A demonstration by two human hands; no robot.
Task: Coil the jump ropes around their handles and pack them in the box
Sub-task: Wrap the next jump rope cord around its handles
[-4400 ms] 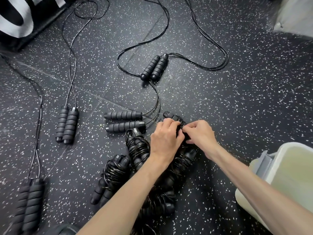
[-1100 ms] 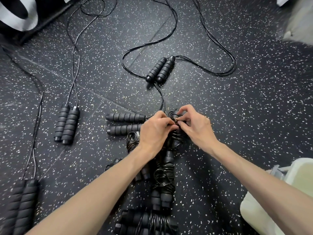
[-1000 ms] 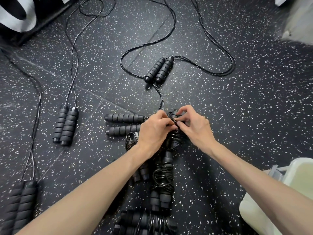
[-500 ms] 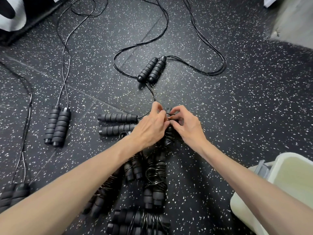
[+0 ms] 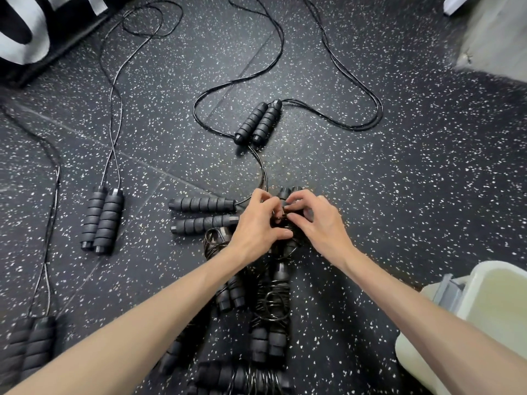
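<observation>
1. Two hands are meeting over one coiled jump rope (image 5: 288, 208) on the speckled floor (image 5: 399, 172); the left hand (image 5: 256, 226) and right hand (image 5: 319, 220) are both pinching its cord near the top of the handles, fingers curled round it.
2. Most of that rope is hiding under the hands; only the handle tips and a bit of cord are showing, so the end of the cord is hard to make out.
3. Finished bundles (image 5: 271, 306) are lying below the hands, partly covered by the forearms, the lowest one cut off by the frame edge.
4. Uncoiled ropes: one pair of handles (image 5: 258, 122) lying above the hands, one (image 5: 202, 215) just left of them, one (image 5: 101, 220) further left, one (image 5: 28, 346) cut off at bottom left.
5. White box (image 5: 484, 317) is sitting at lower right, partly out of frame, interior unreadable.
6. Versus half a second ago: both hands are keeping the same pinch on the same rope, the fingers working a little lower on the handles.
</observation>
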